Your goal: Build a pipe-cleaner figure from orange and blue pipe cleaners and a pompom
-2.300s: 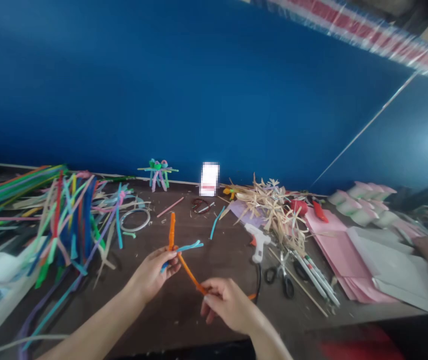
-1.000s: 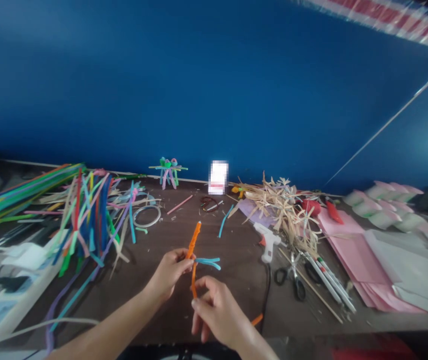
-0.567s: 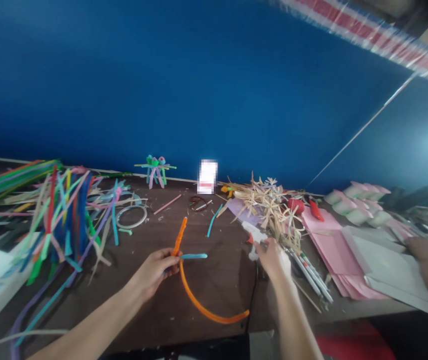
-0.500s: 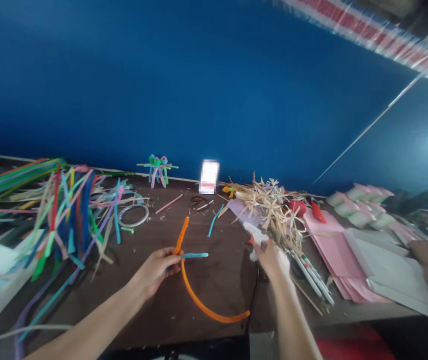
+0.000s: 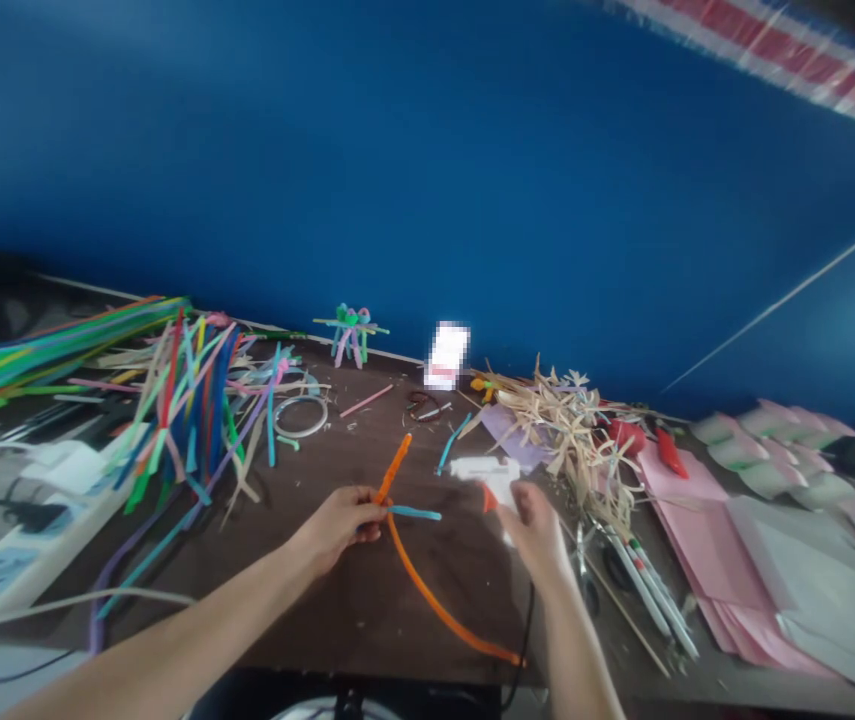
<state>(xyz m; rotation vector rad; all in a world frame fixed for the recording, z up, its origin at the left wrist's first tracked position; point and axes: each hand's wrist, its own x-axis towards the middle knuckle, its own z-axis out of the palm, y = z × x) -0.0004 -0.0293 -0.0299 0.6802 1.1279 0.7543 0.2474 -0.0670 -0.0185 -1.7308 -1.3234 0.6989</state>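
Head view: left hand [image 5: 337, 525] is closed, pinching an orange pipe cleaner [image 5: 427, 590] where a short blue pipe cleaner [image 5: 413, 512] crosses it. Right hand [image 5: 536, 535] is curled around a white glue gun [image 5: 478, 470] above the table [image 5: 329, 625]. The orange length lies nearer the left hand, arcing toward lower right and ending just beside a black cord [image 5: 528, 625]. A dried straw pile [image 5: 573, 440] sits beyond the right hand.

Blue wall [image 5: 322, 150] fills upper frame, w/ thin pale diag. line [image 5: 794, 290] at right; red-white strip [image 5: 779, 50] top right; dark brown table [image 5: 337, 620] along bottom.
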